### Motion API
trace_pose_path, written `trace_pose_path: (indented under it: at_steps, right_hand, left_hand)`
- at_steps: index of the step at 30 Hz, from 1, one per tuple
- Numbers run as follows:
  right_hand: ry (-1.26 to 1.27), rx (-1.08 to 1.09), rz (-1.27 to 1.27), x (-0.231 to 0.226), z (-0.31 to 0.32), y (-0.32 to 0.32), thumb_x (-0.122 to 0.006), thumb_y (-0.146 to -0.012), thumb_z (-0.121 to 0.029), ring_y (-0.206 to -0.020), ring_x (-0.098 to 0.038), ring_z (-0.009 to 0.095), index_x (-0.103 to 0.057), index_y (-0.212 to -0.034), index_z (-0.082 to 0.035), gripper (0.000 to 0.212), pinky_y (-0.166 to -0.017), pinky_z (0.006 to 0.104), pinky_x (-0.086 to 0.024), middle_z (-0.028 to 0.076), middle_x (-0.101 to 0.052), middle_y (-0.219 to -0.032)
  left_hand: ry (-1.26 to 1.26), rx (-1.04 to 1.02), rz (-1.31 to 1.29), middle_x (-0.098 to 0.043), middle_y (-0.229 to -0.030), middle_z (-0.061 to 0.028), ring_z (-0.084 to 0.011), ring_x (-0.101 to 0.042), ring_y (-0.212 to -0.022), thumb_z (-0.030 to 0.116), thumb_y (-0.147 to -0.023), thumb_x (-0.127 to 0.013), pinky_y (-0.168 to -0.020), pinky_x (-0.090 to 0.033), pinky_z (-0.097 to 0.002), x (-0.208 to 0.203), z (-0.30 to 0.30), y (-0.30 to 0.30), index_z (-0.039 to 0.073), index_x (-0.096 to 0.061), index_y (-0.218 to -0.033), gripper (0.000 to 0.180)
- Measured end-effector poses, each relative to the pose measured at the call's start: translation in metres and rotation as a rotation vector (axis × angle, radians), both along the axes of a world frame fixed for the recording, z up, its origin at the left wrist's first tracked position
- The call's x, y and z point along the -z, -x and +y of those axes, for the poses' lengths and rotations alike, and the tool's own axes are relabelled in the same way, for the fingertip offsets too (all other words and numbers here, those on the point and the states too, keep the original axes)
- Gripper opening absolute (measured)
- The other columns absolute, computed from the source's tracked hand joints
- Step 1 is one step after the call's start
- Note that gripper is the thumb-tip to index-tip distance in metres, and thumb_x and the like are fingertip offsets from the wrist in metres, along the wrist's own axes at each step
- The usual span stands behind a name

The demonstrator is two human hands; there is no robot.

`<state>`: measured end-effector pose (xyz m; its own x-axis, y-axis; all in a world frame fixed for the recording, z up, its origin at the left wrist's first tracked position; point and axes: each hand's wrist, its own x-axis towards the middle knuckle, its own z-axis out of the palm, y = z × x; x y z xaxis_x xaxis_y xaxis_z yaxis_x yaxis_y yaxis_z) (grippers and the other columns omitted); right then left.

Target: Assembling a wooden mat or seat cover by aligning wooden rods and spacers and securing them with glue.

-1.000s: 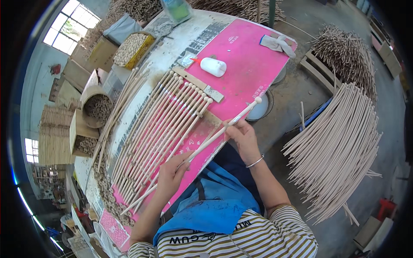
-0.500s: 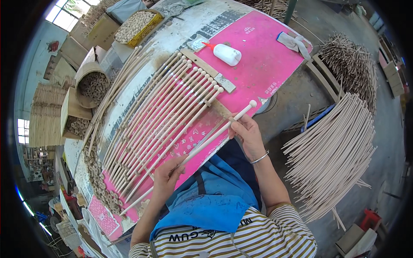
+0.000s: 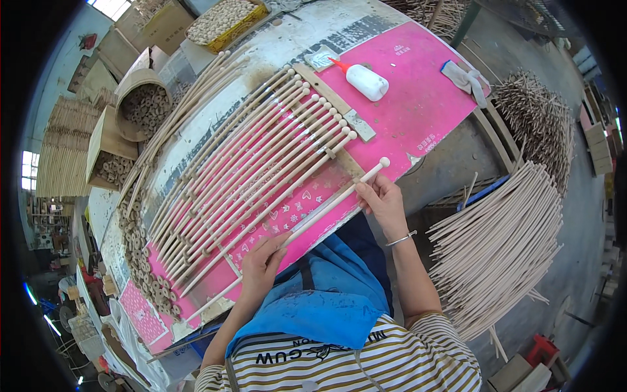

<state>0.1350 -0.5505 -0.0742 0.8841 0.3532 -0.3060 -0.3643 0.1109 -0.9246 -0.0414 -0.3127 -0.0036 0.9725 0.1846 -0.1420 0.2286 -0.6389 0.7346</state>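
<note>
Fingers [image 3: 375, 191] of both hands grip one ball-tipped wooden rod [image 3: 307, 225] just nearer the body than the laid row of rods [image 3: 248, 176].
Right hand [image 3: 385, 202] pinches below the ball; left hand [image 3: 261, 261] clamps mid-shaft. Risk: uneven lowering could knock the row askew on the pink surface [image 3: 418, 98]. Compared with the earlier frame, the rod lies closer to the row.

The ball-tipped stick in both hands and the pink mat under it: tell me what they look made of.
Ball-tipped stick: probably bare, unfinished wood, pale tan and matte, like the row beside it. Pink mat: likely plastic or rubber sheet, flat, bright, slightly sheened, with printed hearts; cannot be sure which.
</note>
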Motion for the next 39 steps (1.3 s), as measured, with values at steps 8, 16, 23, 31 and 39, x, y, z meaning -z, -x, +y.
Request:
trace_pose_path:
  at_steps: [8, 16, 23, 31, 39]
  right_hand:
    - [0.320, 0.199, -0.441, 0.011, 0.010, -0.006, -0.078, -0.089, -0.015, -0.066, -0.061, 0.010, -0.069, -0.098, -0.002, 0.018, -0.062, 0.0268, -0.050, 0.004, -0.068, -0.077]
    - [0.551, 0.175, -0.774, -0.001, 0.030, -0.018, -0.074, -0.085, -0.009, -0.079, -0.064, 0.022, -0.070, -0.110, -0.008, 0.025, -0.071, 0.0334, -0.051, 0.007, -0.062, -0.088]
    - [0.623, 0.092, -0.903, 0.011, 0.042, -0.031, -0.075, -0.083, -0.011, -0.084, -0.063, 0.025, -0.072, -0.111, -0.013, 0.028, -0.072, 0.0360, -0.051, 0.006, -0.062, -0.089]
    - [0.644, 0.101, -0.925, 0.015, 0.046, -0.032, -0.075, -0.083, -0.011, -0.087, -0.063, 0.026, -0.073, -0.107, -0.013, 0.024, -0.074, 0.0369, -0.051, 0.006, -0.063, -0.090]
    - [0.451, 0.218, -0.812, 0.013, 0.029, -0.016, -0.070, -0.088, 0.001, -0.079, -0.064, 0.020, -0.071, -0.111, -0.003, 0.023, -0.070, 0.0296, -0.052, 0.009, -0.064, -0.092]
  left_hand:
    - [-0.297, -0.080, -0.261, -0.060, -0.095, -0.0090, -0.0243, -0.063, -0.082, 0.007, -0.092, -0.069, -0.067, -0.050, -0.0360, 0.034, 0.002, -0.015, 0.009, -0.072, -0.123, 0.031]
    - [-0.611, -0.037, -0.271, -0.059, -0.094, -0.0061, -0.0226, -0.060, -0.086, 0.010, -0.089, -0.072, -0.077, -0.047, -0.0383, 0.050, 0.010, -0.021, 0.012, -0.073, -0.124, 0.035]
    - [-0.663, -0.036, -0.305, -0.057, -0.095, -0.0047, -0.0216, -0.058, -0.085, 0.007, -0.085, -0.070, -0.076, -0.047, -0.0382, 0.059, 0.017, -0.023, 0.013, -0.073, -0.125, 0.041]
    - [-0.663, -0.015, -0.307, -0.057, -0.097, -0.0043, -0.0216, -0.059, -0.086, 0.007, -0.083, -0.071, -0.078, -0.046, -0.0382, 0.057, 0.020, -0.029, 0.012, -0.072, -0.126, 0.043]
    - [-0.701, -0.089, -0.298, -0.064, -0.101, -0.0050, -0.0250, -0.061, -0.092, 0.010, -0.087, -0.073, -0.081, -0.046, -0.0401, 0.043, 0.084, -0.022, 0.010, -0.072, -0.121, 0.034]
